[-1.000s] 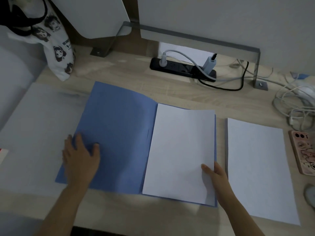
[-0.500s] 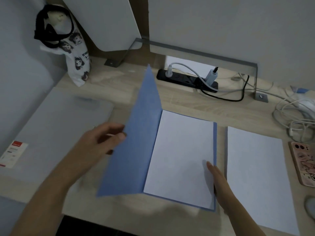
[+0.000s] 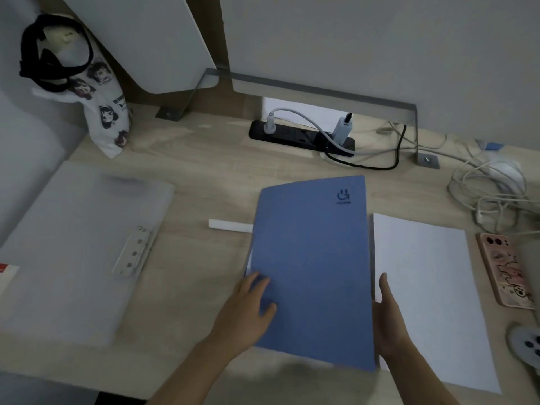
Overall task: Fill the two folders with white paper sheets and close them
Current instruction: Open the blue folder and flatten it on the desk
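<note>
A blue folder (image 3: 312, 258) lies shut on the wooden desk, front cover up with a small dark logo near its top right. A sliver of white paper shows at its left edge. My left hand (image 3: 248, 311) rests flat on the cover's lower left with straight fingers. My right hand (image 3: 388, 325) lies along the folder's right edge, fingers straight, between the folder and a stack of white paper sheets (image 3: 429, 287). A translucent grey folder (image 3: 73, 244) lies flat at the left with a white perforated strip (image 3: 133, 249) on its right side.
A white strip (image 3: 230, 225) lies just left of the blue folder. A phone (image 3: 505, 270) and a grey round device (image 3: 529, 343) sit right of the paper. A black power strip (image 3: 301, 137), tangled cables (image 3: 491, 188) and a printed bag (image 3: 102, 112) line the back.
My left hand swung the blue cover from flat open on the left, through upright, down over the sheets. The folder is now shut, and my right hand came off the sheets to its right edge.
</note>
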A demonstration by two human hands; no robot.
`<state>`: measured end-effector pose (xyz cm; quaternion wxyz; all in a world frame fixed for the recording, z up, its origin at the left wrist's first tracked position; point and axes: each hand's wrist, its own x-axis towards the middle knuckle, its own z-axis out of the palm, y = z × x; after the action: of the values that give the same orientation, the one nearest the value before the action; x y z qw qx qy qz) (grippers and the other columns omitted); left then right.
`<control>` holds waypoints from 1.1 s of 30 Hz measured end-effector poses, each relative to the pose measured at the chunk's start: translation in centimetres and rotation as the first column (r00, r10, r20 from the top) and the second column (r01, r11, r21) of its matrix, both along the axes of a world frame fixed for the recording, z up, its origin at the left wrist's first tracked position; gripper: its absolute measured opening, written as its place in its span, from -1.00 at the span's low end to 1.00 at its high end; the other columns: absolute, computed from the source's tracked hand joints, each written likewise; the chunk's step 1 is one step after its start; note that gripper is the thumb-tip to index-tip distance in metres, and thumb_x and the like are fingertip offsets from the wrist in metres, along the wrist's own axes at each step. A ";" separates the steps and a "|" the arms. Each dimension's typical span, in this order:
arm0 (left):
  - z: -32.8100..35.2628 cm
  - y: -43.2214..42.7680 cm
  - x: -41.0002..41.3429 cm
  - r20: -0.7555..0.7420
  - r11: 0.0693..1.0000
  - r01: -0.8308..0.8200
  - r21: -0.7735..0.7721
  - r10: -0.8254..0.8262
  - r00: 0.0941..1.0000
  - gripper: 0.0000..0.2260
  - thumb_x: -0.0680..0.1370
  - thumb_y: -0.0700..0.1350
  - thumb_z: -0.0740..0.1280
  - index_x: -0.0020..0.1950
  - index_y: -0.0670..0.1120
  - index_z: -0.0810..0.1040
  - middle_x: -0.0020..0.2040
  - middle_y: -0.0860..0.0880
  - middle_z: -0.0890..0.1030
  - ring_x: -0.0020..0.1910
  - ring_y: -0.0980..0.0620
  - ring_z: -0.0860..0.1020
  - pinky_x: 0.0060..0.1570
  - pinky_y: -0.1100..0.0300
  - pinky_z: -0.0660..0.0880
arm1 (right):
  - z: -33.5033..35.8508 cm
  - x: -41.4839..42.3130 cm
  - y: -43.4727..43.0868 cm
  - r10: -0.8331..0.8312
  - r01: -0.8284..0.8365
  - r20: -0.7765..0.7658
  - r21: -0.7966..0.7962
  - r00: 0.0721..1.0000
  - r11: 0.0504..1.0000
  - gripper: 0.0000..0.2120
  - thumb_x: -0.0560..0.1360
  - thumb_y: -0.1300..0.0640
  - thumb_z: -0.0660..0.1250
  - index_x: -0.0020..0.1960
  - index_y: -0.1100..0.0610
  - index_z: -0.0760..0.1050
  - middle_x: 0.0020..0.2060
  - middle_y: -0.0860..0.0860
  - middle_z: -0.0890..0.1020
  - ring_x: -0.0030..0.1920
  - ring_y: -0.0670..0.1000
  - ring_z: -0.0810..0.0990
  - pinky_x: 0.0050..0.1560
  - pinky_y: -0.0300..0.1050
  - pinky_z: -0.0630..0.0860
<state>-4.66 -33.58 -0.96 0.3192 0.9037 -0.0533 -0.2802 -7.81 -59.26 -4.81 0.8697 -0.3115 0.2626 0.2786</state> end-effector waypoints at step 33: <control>-4.6 2.7 5.8 -0.118 0.770 -0.611 -0.185 0.599 0.792 -0.84 0.60 -0.13 0.13 -0.02 -0.12 0.49 -0.09 -0.12 0.64 -0.15 -0.06 0.60 -0.02 -0.10 0.57 | -2.0 1.6 -0.3 0.111 -0.155 -0.159 -0.302 0.981 0.940 -0.10 -0.11 -0.10 0.65 0.15 0.17 0.46 -0.08 0.16 0.68 -0.12 0.18 0.68 -0.22 0.06 0.60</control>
<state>1.12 -30.92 -5.59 0.4886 0.8255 0.2188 -0.1787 -6.20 -59.57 -6.79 0.7679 -0.4425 0.3418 0.3127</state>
